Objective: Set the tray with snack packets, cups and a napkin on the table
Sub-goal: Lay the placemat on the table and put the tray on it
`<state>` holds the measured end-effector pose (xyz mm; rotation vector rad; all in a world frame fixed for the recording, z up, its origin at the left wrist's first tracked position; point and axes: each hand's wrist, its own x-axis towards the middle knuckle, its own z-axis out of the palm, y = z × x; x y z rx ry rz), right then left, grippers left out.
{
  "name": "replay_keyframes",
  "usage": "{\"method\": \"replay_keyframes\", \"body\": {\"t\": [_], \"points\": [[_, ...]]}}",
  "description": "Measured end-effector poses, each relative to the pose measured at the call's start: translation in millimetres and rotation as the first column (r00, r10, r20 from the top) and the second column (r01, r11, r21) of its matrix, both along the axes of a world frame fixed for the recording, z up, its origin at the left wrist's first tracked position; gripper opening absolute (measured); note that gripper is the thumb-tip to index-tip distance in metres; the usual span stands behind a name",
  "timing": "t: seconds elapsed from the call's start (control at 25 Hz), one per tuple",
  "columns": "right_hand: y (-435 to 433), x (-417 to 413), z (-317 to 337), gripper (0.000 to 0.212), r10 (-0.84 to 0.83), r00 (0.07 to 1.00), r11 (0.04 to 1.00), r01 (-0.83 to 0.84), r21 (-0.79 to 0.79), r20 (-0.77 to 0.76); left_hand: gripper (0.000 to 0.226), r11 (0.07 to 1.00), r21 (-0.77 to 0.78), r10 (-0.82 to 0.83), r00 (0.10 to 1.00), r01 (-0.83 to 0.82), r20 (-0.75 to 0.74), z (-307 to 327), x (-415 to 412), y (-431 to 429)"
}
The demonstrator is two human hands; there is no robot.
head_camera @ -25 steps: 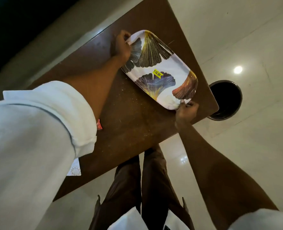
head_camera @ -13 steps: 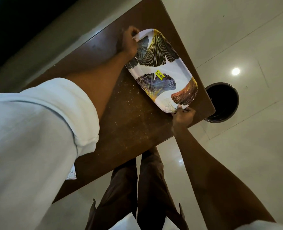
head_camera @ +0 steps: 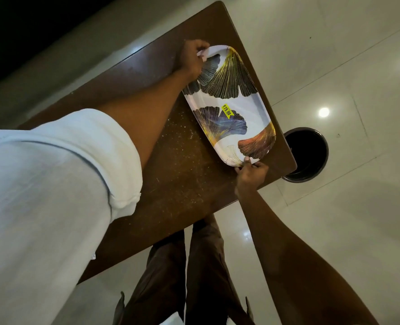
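My white sleeve [head_camera: 53, 184] fills the left of the view, over the brown worktop [head_camera: 171, 184]. My left hand [head_camera: 192, 58] grasps the far end of the tray [head_camera: 253, 109], fingers curled over its rim. The tray is an elongated white oval printed with fan-shaped leaves; it lies on the worktop along the right-hand edge, its long axis running from far-left to near-right, parallel to that edge. Nothing lies in the tray; only a yellow price sticker [head_camera: 226, 111] sits near its centre. My right hand [head_camera: 250, 174] pinches the near end of the tray, thumb on top of the rim. On the floor just right of the worktop's near corner stands a round dark bin [head_camera: 309, 156], its interior too dark to read.
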<state>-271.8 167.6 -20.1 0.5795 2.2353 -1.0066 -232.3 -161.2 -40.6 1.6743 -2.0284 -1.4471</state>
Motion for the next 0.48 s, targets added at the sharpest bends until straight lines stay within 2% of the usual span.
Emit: {"method": "replay_keyframes", "body": {"t": [0.16,0.24,0.36,0.48], "points": [[0.4,-0.4,-0.9,0.046,0.010,1.000,1.000,-0.010,0.017,0.005,0.058,0.992,0.034,-0.125,0.992,0.125,-0.009,2.7,6.2,-2.1],[-0.7,1.1,0.4,0.053,0.007,1.000,1.000,-0.007,0.018,0.016,0.060,0.993,0.018,-0.116,0.993,0.116,0.019,6.1,30.0,1.4],[-6.8,15.2,10.3,0.056,-0.051,0.998,0.996,0.048,0.076,0.032,0.044,0.997,-0.076,0.036,0.991,-0.026,0.127,9.2,97.7,22.3],[-13.3,46.0,19.2,0.050,-0.033,0.999,0.987,0.039,0.155,-0.041,0.027,0.953,-0.121,0.295,0.942,-0.278,0.160,6.5,182.0,67.9]]}}
